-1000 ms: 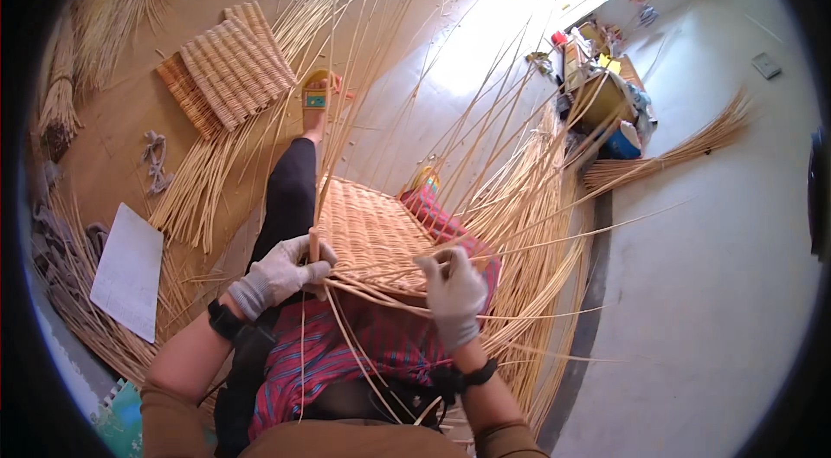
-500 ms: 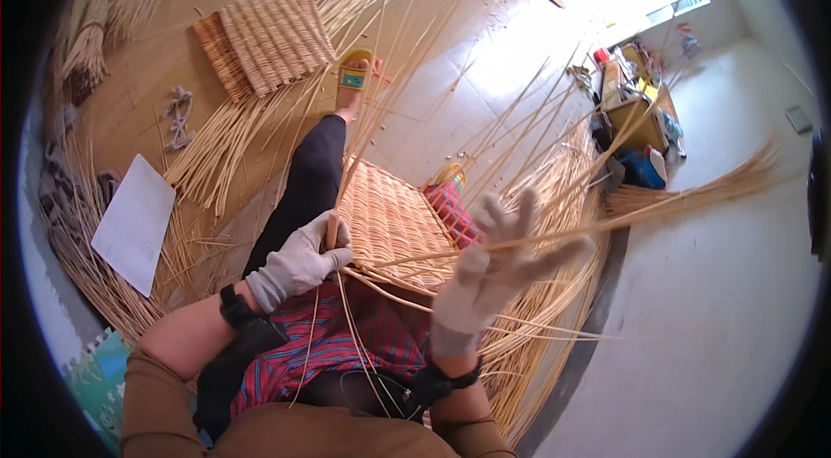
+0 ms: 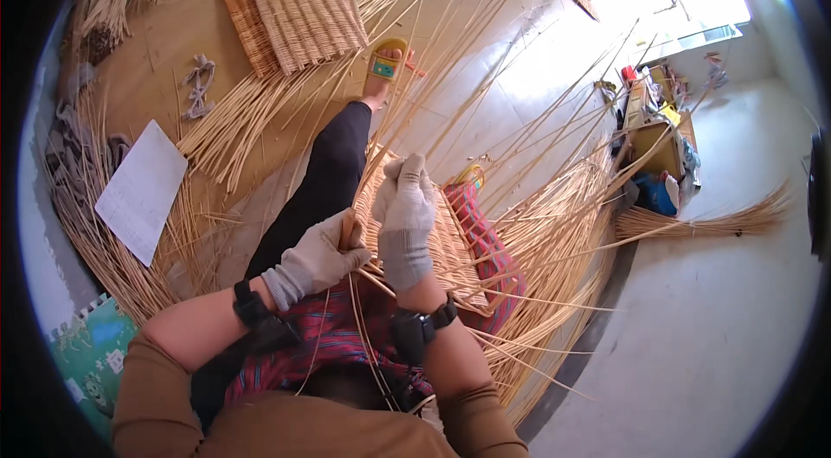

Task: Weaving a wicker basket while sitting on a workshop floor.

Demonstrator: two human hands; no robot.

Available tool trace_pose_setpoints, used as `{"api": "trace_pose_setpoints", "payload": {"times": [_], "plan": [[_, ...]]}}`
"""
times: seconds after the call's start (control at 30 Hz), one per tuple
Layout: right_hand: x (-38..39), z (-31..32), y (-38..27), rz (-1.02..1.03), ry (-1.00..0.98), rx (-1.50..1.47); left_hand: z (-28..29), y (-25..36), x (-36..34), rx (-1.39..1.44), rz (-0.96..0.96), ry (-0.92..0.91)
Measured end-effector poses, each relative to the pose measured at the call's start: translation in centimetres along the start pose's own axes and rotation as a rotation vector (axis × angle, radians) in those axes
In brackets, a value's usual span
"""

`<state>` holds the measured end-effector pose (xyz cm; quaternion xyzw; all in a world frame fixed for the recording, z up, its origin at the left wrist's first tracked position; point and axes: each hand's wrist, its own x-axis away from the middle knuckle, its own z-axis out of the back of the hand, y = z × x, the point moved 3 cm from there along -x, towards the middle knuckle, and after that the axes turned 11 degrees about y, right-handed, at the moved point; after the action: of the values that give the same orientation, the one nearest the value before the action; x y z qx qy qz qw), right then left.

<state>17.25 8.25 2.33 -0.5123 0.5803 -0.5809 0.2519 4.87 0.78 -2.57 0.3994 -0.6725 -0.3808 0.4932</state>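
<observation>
A partly woven wicker panel (image 3: 448,243) lies across my lap, with long loose strands fanning from its edges. My left hand (image 3: 313,262), in a pale work glove, is closed around the panel's near left corner, thumb on top. My right hand (image 3: 405,220), gloved too, is raised over the panel's left part with its fingers drawn together. What those fingers hold, if anything, is hidden among the strands. Several thin strands (image 3: 363,332) hang from the corner over my striped apron (image 3: 299,354).
Finished woven panels (image 3: 310,21) lie on the floor at the far left, beside loose wicker strands (image 3: 238,142). A white sheet (image 3: 143,194) is at left. A wicker heap (image 3: 554,237) lies to my right. A cluttered box (image 3: 651,142) stands against the right wall.
My right hand has moved left from beyond the panel's right side, and its spread fingers have closed. My left hand keeps its grip on the corner. The whole view has shifted slightly.
</observation>
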Motion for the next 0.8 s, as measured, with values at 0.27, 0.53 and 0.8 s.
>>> {"api": "trace_pose_setpoints", "payload": {"times": [0.27, 0.53, 0.8], "plan": [[2.3, 2.5, -3.7, 0.618, -0.37, 0.871, 1.0, 0.4, -1.1, 0.29, 0.227, -0.295], [2.6, 3.0, -6.8, 0.08, -0.643, 1.334, 1.4, -0.4, -2.1, 0.252, 0.157, -0.414], [0.8, 5.4, -2.6, 0.219, -0.459, 1.348, 2.9, 3.0, -3.1, 0.137, 0.486, -0.77]]}}
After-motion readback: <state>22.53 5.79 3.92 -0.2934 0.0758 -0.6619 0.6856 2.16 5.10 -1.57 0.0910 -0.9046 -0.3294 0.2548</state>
